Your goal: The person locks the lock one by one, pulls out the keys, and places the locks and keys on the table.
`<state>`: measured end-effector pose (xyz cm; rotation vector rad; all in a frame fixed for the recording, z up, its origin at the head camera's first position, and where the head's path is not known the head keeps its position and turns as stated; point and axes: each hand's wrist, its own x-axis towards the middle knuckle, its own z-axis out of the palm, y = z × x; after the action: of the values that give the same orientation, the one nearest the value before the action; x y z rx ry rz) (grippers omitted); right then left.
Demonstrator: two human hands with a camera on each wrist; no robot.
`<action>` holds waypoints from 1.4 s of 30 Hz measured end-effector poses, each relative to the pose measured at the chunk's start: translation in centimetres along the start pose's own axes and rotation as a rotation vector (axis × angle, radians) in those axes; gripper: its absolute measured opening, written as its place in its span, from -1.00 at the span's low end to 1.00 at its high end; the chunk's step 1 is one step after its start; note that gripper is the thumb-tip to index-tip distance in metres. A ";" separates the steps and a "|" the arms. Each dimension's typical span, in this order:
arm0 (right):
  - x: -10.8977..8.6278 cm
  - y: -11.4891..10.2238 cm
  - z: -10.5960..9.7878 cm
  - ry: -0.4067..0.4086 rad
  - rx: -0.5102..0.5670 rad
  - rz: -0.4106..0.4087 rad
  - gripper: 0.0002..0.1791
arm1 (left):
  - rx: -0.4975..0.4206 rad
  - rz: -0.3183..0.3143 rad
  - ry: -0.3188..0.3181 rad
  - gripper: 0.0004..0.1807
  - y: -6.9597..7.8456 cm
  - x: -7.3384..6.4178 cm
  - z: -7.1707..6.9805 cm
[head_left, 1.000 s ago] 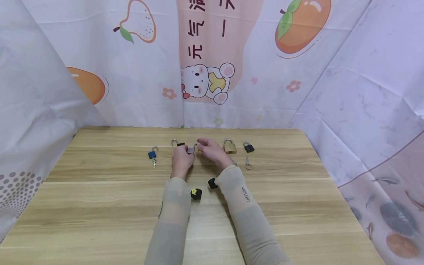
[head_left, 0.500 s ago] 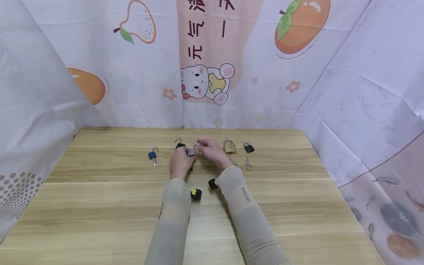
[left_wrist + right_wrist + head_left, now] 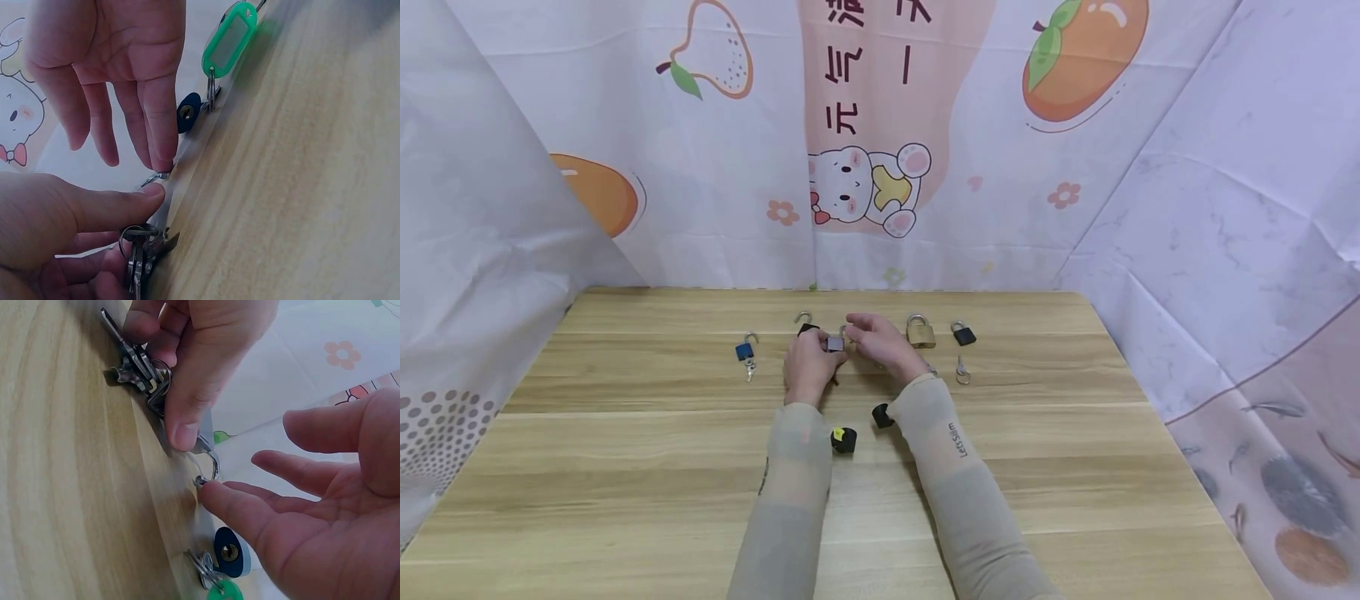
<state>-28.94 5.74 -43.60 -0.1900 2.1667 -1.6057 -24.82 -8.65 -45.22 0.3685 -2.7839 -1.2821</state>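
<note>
My left hand (image 3: 809,363) grips a small silver padlock (image 3: 834,343) just above the wooden table (image 3: 625,467), with the thumb (image 3: 106,209) pressed along its body. A bunch of keys (image 3: 134,365) on a ring hangs from the lock under that hand. My right hand (image 3: 872,336) is beside it with relaxed, extended fingers. Its index fingertip (image 3: 209,490) touches the free end of the open shackle (image 3: 211,464). The padlock's body is mostly hidden by my left hand's fingers.
Along the far side of the table lie a blue padlock (image 3: 744,350) with keys, a black padlock (image 3: 806,327) with its shackle open, a brass padlock (image 3: 920,332), another black padlock (image 3: 963,334) and a loose key (image 3: 961,372). A green key tag (image 3: 229,39) lies by a dark padlock (image 3: 187,112).
My left hand has shifted slightly left and toward me with the silver padlock, uncovering more of the black padlock behind it. The right hand has stayed at the shackle.
</note>
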 end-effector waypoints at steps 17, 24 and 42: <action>-0.1 -0.4 -0.8 0.143 0.252 -0.059 -0.52 | -0.344 0.019 -0.001 -0.57 0.6 0.4 -0.2; -0.1 -0.8 -0.8 0.191 0.268 -0.128 -0.62 | -0.273 0.051 0.069 -0.77 0.8 0.1 0.0; -0.4 -1.0 -0.9 0.274 0.121 -0.269 -0.70 | -0.355 0.126 0.093 -0.71 0.9 0.3 -0.2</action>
<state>-29.13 6.39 -42.31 -0.2454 2.3142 -2.0105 -25.24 -8.32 -44.40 0.2200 -2.3951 -1.6381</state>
